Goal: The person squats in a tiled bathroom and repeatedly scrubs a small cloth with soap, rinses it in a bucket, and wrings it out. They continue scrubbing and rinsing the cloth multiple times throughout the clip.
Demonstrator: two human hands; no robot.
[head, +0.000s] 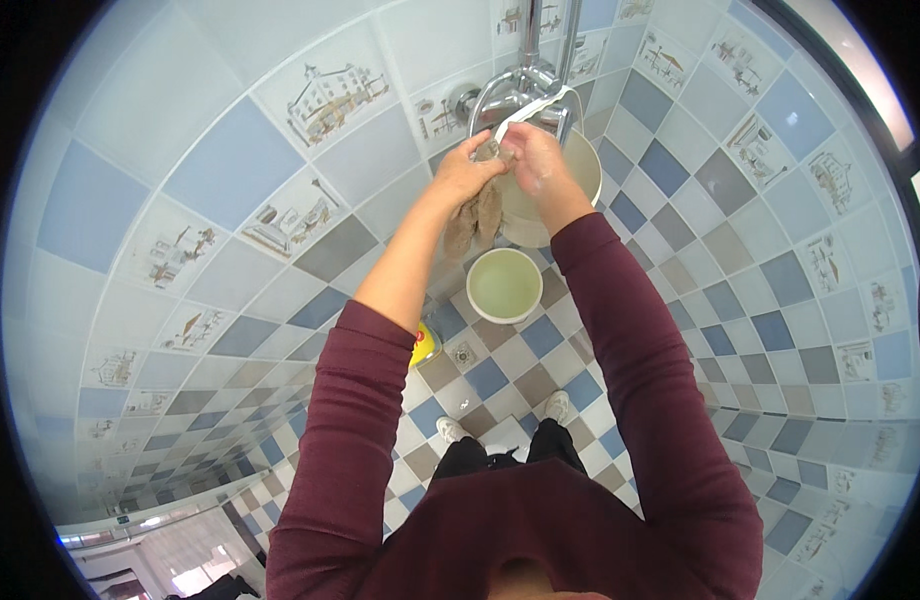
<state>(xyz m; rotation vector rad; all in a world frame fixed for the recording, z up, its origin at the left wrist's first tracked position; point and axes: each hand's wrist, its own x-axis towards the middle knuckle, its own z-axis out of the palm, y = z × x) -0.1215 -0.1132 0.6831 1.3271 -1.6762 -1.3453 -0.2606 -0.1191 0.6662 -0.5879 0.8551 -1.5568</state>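
Note:
A wet-looking greyish-brown cloth [475,217] hangs down from my left hand [464,171], whose thumb and fingers pinch its upper part. My right hand [536,161] meets it at the cloth's top, fingers curled against the bunched fabric. From between the fingertips a white strip [531,111] slants up towards the chrome shower mixer tap [516,97]; whether it is held or only behind the hands is unclear. Below my right hand stands a large cream bucket [591,169], partly hidden by hand and wrist. A smaller white bucket [505,319] holding pale greenish water is on the floor nearer me.
Tiled walls [370,150] close in at the left and right [715,172]. A yellow container [425,346] is partly hidden behind my left forearm. A floor drain [464,354] lies by the small bucket. My shoes [452,430] stand on the checkered tile floor [486,375].

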